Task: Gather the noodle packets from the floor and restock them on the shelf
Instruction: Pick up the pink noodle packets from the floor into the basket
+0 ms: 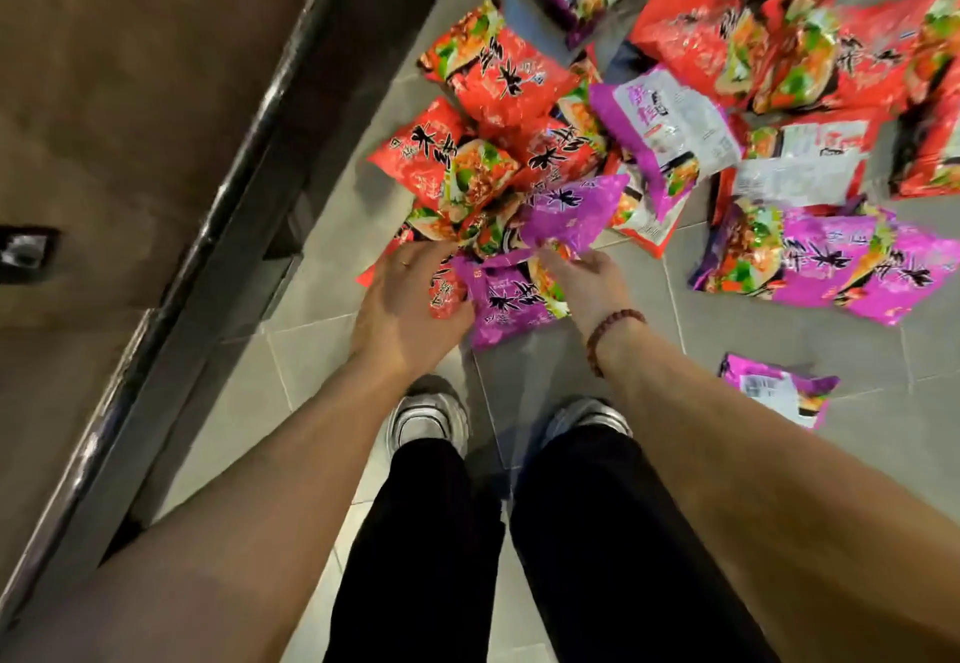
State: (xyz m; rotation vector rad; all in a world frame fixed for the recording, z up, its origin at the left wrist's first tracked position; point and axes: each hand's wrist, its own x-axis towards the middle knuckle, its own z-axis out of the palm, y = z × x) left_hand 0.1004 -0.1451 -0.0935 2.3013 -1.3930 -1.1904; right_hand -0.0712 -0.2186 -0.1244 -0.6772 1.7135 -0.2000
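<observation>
Noodle packets (498, 75) are heaped on the floor (311, 376) beside the shelf (249, 163). The nearest purple packet (509, 306) is touched by the left hand (410, 298), grip spread wide. The right hand (584, 283) is blurred, so its grip cannot be told.

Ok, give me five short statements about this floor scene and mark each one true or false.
1. The noodle packets on the floor are red and purple. True.
2. The beaded bracelet is on the left wrist. False: it is on the right wrist.
3. The left hand and right hand both reach down to the packets. True.
4. The floor is carpeted. False: it is tiled.
5. One purple packet lies apart from the others. True.
</observation>
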